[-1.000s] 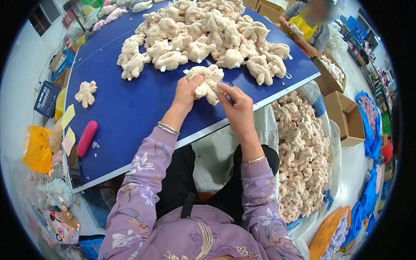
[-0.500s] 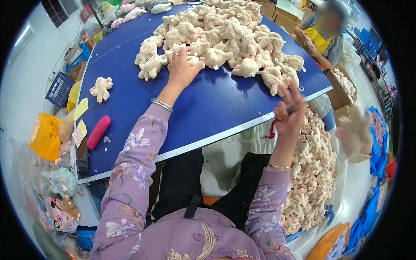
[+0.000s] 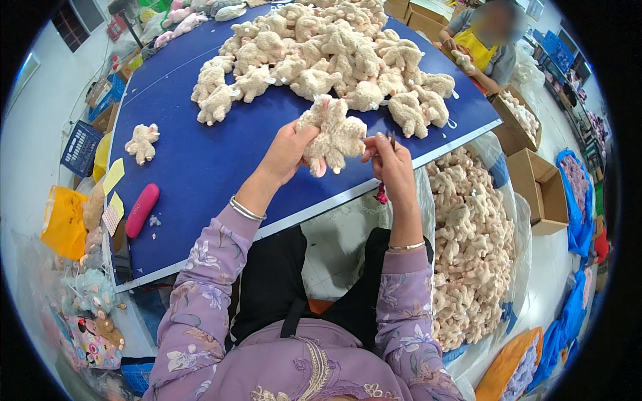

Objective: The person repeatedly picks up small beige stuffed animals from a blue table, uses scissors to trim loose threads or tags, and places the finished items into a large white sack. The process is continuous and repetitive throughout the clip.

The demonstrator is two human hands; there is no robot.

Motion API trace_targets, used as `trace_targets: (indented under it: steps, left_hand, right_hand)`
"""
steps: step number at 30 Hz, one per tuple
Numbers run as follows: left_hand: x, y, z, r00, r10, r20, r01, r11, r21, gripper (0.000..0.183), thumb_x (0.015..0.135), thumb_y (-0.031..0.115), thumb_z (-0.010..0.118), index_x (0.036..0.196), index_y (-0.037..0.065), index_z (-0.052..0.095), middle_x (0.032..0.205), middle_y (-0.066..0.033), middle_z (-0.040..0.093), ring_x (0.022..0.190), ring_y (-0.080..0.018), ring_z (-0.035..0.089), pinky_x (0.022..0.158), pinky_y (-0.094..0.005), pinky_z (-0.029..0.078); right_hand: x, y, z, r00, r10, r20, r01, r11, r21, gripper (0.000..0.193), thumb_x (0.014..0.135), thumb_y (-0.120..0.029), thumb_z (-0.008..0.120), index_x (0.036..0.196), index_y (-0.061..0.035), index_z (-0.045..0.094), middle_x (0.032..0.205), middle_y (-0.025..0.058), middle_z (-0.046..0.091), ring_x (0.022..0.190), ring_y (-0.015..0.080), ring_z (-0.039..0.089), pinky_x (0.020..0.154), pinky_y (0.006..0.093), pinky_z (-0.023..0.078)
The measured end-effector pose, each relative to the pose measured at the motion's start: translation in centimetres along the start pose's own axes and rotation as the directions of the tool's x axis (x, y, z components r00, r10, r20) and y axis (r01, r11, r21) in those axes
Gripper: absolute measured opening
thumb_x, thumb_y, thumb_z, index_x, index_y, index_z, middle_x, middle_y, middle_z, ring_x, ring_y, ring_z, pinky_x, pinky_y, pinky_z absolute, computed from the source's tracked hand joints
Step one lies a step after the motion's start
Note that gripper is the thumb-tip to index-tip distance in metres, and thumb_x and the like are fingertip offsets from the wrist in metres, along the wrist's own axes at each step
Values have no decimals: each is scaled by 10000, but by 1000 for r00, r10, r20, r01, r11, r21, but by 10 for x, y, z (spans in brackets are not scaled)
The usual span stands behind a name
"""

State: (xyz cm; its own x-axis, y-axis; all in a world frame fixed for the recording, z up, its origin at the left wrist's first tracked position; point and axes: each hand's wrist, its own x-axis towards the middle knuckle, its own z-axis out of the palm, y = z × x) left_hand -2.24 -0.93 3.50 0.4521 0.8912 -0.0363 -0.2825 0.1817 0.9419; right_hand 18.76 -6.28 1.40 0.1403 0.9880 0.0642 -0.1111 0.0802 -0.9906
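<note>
A cream plush toy [image 3: 328,137] with pink ears is held above the near part of the blue table, my left hand [image 3: 284,152] closed around its left side. Close by its right side is my right hand [image 3: 393,167], fingers curled around small dark snips [image 3: 391,139] whose tips point up. A red cord [image 3: 381,194] dangles below that hand. Beyond both hands lies a big heap of similar cream plush toys [image 3: 334,50], several with white tags or loops. One single plush toy [image 3: 142,143] rests apart on the left of the table.
The blue table [image 3: 200,164] has a white front edge. A pink case [image 3: 142,210] and yellow paper slips [image 3: 114,175] lie at its left. Many plush toys [image 3: 468,247] fill a large bag at my right, beside a cardboard box [image 3: 538,190]. Another person [image 3: 481,50] sits at the far right.
My left hand has lifted a plush toy from the heap toward me. My right hand has moved left to meet it. A blurred plush toy in the air near the right-hand box is gone from there.
</note>
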Motion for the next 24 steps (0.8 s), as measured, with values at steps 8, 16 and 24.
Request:
trace_targets:
  steps: [8,16,24]
  left_hand:
    - [12,-33,-6,998,-65,-28,58,976,-212,233,954,157,463,1053,-28,563,859,-84,636,616,-140,618,475,-258,484]
    - [18,-30,-17,985,-10,-172,-17,988,-155,170,923,90,497,1016,-29,575,777,-84,636,484,-110,560,385,-245,421]
    - [15,-32,-19,994,-61,-86,44,980,-192,184,923,89,503,1046,-41,547,738,-83,625,382,-91,491,297,-232,336]
  right_hand:
    - [-12,3,13,966,-252,58,258,959,-119,170,877,-107,636,1001,6,610,753,-31,571,590,9,406,512,187,334]
    - [-18,-4,25,960,-281,-20,273,946,-173,117,832,-64,680,832,-20,572,681,-61,512,582,-3,408,514,165,340]
    - [-10,2,13,981,-193,14,193,975,-111,190,821,-139,724,832,-11,583,714,17,627,578,26,453,512,194,376]
